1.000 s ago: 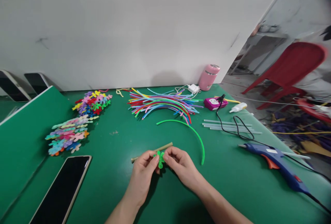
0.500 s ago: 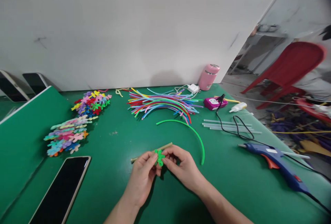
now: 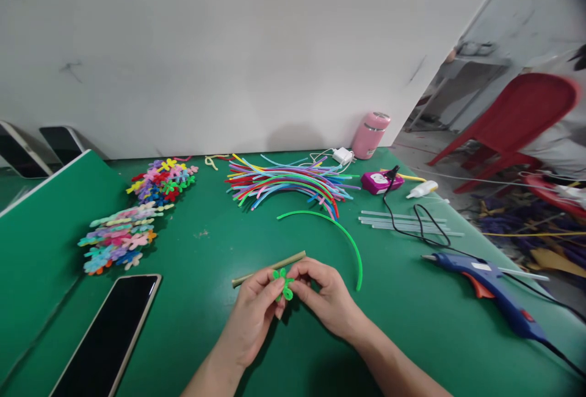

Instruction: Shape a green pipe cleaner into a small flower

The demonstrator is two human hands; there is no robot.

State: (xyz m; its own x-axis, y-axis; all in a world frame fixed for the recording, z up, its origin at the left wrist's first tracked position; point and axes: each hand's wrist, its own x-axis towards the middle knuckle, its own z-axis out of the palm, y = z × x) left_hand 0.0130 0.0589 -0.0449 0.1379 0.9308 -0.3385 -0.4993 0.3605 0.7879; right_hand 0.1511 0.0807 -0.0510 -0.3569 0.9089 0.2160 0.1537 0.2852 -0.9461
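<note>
A small bright green pipe-cleaner flower [image 3: 286, 291] with rounded loop petals is held up between my two hands. My left hand [image 3: 256, 302] pinches it from the left between thumb and fingers. From the right, my right hand [image 3: 323, 290] grips a petal with thumb and forefinger. Just beyond the fingers, a thin tan stick [image 3: 268, 269] lies on the green table [image 3: 206, 324]. A single curved green pipe cleaner [image 3: 351, 243] rests to the right of it, behind my right hand.
Finished-looking coloured flowers [image 3: 121, 238] are piled at left, above a phone [image 3: 110, 330]. Many pipe cleaners [image 3: 288, 183] lie at the back. At right are glue sticks [image 3: 403, 224], a blue glue gun [image 3: 489, 287] with a cord, a purple power block [image 3: 382, 182] and a pink bottle [image 3: 370, 135].
The green flower has been turned slightly in my fingers, and its petals are spread differently. My hands have barely shifted, and more of the stick shows behind them.
</note>
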